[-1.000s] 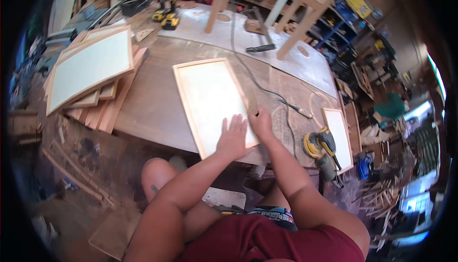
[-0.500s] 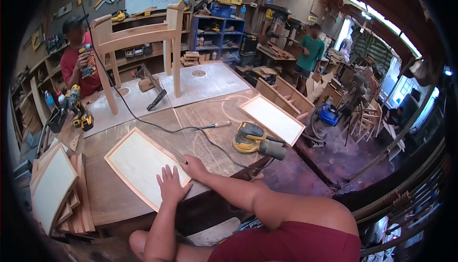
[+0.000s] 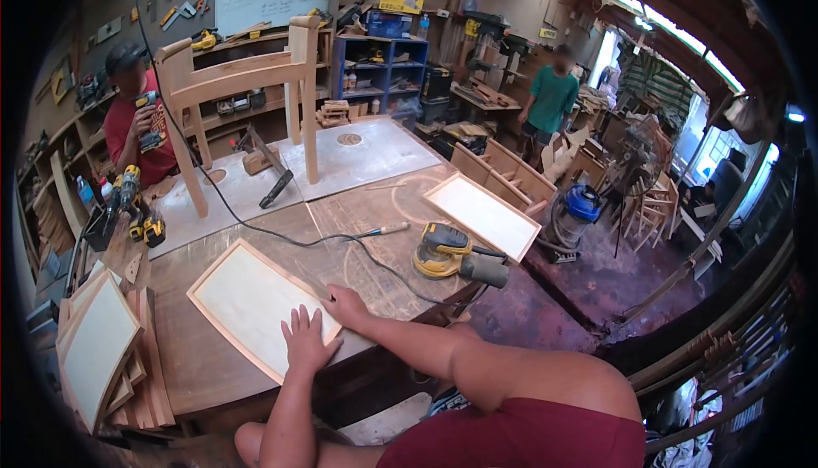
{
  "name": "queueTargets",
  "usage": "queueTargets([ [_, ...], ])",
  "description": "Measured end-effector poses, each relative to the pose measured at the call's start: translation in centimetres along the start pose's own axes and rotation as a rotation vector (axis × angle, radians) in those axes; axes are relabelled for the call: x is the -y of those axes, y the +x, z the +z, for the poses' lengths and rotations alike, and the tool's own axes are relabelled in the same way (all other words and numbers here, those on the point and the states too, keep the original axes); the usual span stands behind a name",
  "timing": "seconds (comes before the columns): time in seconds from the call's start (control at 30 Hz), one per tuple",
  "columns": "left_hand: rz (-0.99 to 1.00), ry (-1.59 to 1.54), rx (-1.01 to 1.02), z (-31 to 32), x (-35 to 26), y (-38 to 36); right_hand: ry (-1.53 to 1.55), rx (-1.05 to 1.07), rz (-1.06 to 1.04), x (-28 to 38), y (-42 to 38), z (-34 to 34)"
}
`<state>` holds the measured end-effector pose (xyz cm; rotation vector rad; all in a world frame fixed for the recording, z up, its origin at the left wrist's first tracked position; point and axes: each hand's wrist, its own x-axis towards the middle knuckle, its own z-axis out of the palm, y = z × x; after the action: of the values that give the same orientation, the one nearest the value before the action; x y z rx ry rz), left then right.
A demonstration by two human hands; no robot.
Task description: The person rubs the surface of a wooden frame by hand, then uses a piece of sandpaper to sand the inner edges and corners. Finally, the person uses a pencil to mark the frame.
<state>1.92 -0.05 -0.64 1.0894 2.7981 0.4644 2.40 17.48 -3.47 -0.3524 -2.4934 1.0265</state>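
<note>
A framed white panel (image 3: 247,298) with a light wood rim lies flat on the brown workbench. My left hand (image 3: 308,340) rests on its near right part, palm down with the fingers spread. At the panel's right edge is my right hand (image 3: 342,304), its fingers curled together; what they hold, if anything, is hidden. A yellow and black sander (image 3: 441,251) stands on the bench to the right, its cable crossing the bench behind the panel. A brush-like tool with a wooden handle (image 3: 390,229) lies behind my hands.
Stacked panels (image 3: 100,344) lie at the left. A second framed panel (image 3: 481,215) sits at the bench's right edge. A wooden frame (image 3: 230,80), a clamp (image 3: 277,187) and drills (image 3: 136,204) stand farther back. One person (image 3: 141,127) holds a drill; another (image 3: 550,97) stands behind.
The camera view has shifted slightly. My left hand stays spread on the panel and my right hand stays curled at its edge. The person in green has turned a little, with the arm lower.
</note>
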Motion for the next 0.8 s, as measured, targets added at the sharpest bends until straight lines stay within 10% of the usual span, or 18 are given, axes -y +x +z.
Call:
queueTargets([
  [0.8,0.209,-0.291,-0.093,-1.5,1.0,-0.6,0.009,-0.061,-0.027,0.5,-0.3,0.0],
])
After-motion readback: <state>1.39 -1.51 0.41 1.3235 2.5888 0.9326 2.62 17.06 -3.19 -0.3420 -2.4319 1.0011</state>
